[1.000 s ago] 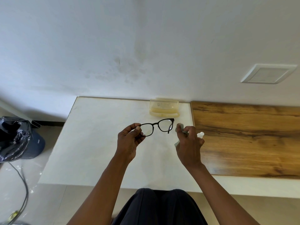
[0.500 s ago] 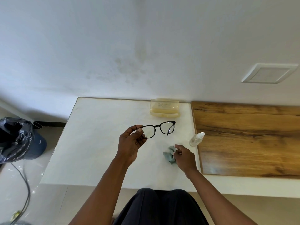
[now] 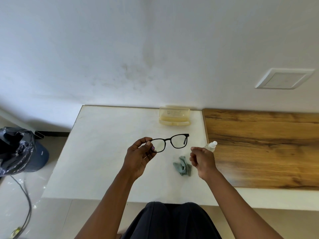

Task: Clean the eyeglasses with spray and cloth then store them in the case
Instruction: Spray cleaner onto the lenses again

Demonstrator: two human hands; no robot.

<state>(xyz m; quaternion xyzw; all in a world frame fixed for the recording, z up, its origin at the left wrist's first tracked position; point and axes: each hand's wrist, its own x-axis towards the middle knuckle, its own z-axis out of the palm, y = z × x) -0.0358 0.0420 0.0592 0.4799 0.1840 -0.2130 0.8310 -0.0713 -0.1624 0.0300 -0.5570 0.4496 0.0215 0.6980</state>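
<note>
My left hand point(image 3: 139, 156) pinches the left end of the black-framed eyeglasses point(image 3: 170, 142) and holds them above the white table point(image 3: 103, 152), lenses facing me. My right hand point(image 3: 202, 161) hovers to the right of the glasses with loosely curled fingers and nothing in it. A crumpled grey-green cloth point(image 3: 183, 166) lies on the table just left of that hand. The small clear spray bottle point(image 3: 211, 146) stands behind the right hand, partly hidden by it. The yellowish translucent case point(image 3: 174, 116) sits open at the back of the table by the wall.
A wooden board point(image 3: 267, 147) covers the table's right side. A dark bin with a black bag point(image 3: 19, 150) and a cable point(image 3: 25, 195) are on the floor at the left. The wall rises directly behind the table, with a white plate point(image 3: 284, 78) on it.
My right hand put the spray bottle down, dropped to the cloth on the table, then let it go and rose beside the glasses. My left hand kept the glasses nearly still.
</note>
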